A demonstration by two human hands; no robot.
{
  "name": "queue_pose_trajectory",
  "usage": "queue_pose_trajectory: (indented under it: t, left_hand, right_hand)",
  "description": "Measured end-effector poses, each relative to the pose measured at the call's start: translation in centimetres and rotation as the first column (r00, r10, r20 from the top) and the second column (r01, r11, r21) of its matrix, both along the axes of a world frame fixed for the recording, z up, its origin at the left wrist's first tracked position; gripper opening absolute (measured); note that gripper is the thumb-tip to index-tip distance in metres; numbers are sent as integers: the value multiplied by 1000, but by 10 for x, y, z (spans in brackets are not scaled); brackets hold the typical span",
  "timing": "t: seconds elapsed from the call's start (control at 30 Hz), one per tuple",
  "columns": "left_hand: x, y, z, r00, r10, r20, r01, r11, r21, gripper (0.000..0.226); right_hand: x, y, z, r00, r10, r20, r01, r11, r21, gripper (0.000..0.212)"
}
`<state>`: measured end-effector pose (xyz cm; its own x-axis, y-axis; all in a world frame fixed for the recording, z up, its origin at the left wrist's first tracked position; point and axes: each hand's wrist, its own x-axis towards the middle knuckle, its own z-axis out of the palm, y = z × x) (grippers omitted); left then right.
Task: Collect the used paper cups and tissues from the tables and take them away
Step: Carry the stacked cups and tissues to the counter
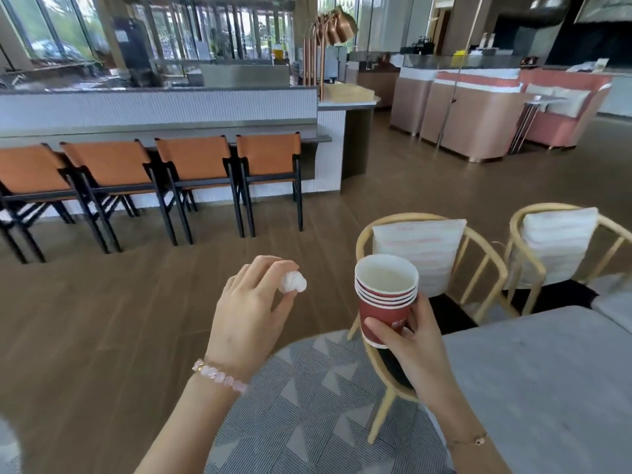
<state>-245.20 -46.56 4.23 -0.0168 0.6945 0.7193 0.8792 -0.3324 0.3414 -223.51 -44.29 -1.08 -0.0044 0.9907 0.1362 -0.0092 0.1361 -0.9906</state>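
Observation:
My right hand (412, 340) grips a stack of several nested red paper cups (384, 297), upright, with white insides and a white base rim. The top cup looks empty. My left hand (254, 313) pinches a crumpled white tissue (292, 282) between thumb and fingertips, held in the air a little left of the cups. Both hands hover above the floor and the rug's edge, left of the grey table (547, 378).
Two wooden armchairs (478, 254) with striped cushions stand at the table. A patterned grey rug (307, 398) lies below. Several orange bar chairs (191, 165) line a white counter (164, 107) ahead. Pink booth seats (478, 111) sit far right, across open wooden floor.

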Motion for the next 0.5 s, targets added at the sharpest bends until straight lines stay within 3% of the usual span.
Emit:
queue_pose_trajectory:
  t: [0.5]
  left_hand:
    - [-100,70,-8,983,179,28,-179,984,14,21]
  right_hand:
    - [-110,99,4,982,191,2,-191,982,11,61]
